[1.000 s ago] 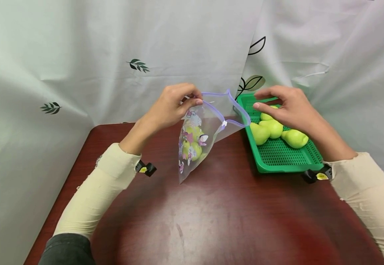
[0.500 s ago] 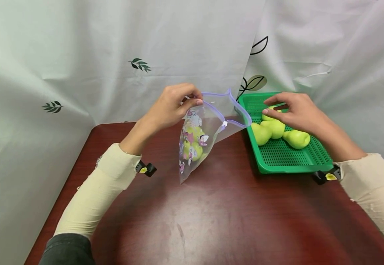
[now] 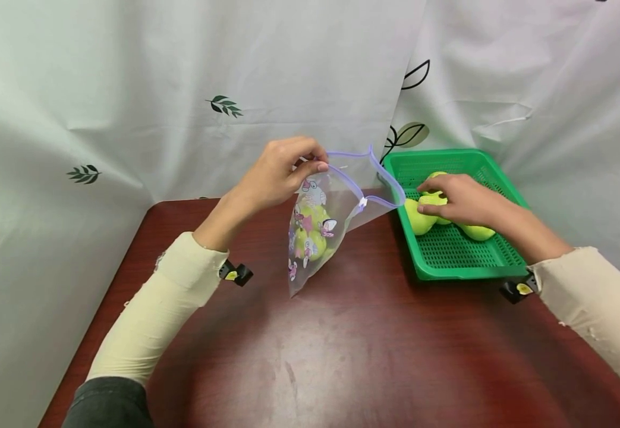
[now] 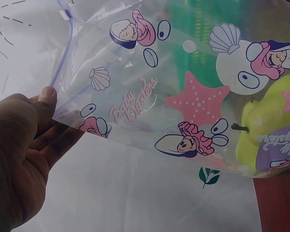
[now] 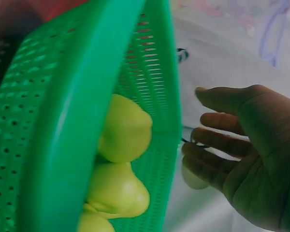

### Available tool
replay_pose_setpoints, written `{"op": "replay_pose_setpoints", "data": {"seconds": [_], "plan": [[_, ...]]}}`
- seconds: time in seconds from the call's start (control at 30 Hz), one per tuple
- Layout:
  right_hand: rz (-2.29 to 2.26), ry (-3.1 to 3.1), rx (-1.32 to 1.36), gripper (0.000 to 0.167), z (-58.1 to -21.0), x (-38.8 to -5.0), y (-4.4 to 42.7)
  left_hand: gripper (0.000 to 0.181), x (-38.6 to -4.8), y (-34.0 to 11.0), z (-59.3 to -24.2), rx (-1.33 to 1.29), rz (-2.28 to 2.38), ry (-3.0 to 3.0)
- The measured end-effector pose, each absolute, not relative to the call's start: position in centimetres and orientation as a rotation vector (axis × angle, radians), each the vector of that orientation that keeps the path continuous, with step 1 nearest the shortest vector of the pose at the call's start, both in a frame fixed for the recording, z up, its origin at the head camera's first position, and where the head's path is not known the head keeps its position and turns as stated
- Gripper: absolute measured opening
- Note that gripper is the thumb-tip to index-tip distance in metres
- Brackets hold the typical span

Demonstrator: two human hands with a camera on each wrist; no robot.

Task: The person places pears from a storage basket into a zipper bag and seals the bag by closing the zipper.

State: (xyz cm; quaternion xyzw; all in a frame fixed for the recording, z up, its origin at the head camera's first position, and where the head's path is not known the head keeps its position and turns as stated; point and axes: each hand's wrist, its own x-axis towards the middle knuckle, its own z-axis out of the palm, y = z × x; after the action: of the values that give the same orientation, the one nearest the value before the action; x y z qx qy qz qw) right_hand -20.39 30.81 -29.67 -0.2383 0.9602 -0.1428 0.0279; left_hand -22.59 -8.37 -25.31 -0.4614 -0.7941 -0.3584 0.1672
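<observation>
My left hand [image 3: 283,169] pinches the purple rim of a clear zip bag [image 3: 348,181], whose mouth gapes towards the right. Several green pears [image 3: 316,241] lie inside the bag; one pear [image 4: 253,121] and its stem show through the printed plastic in the left wrist view. My right hand [image 3: 462,199] hovers above the green basket [image 3: 470,273], fingers spread and loosely bent. Pears [image 3: 419,219] lie just under its fingertips, some partly hidden by the hand. In the right wrist view the hand [image 5: 251,150] holds nothing and is apart from the pears [image 5: 125,130].
The basket stands at the back right of a dark red table [image 3: 299,356], close to the bag's mouth. White curtains [image 3: 288,71] with leaf prints hang behind and at the sides. A white slider [image 3: 362,203] sits on the bag's zip.
My right hand first drew back to the right, then came down over the pears in the basket. The left hand and the bag have stayed almost still.
</observation>
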Motion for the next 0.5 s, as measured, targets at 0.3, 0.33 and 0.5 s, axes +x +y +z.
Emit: {"op": "replay_pose_setpoints", "data": {"seconds": [0.3,0.33,0.5], "plan": [[-0.299,2.875,-0.708,0.053,-31.1,-21.0,30.0,0.007,-22.6,-8.4,-25.3,-1.31,-1.021,-2.261],[-0.287,2.872,-0.702,0.054,-31.2,-21.0,29.9,0.007,-22.6,-8.4,-25.3,-1.31,-1.02,-2.261],[-0.217,2.874,-0.681,0.061,-31.8,-21.4,29.5,0.007,-22.7,-8.4,-25.4,-1.308,-1.018,-2.259]]}}
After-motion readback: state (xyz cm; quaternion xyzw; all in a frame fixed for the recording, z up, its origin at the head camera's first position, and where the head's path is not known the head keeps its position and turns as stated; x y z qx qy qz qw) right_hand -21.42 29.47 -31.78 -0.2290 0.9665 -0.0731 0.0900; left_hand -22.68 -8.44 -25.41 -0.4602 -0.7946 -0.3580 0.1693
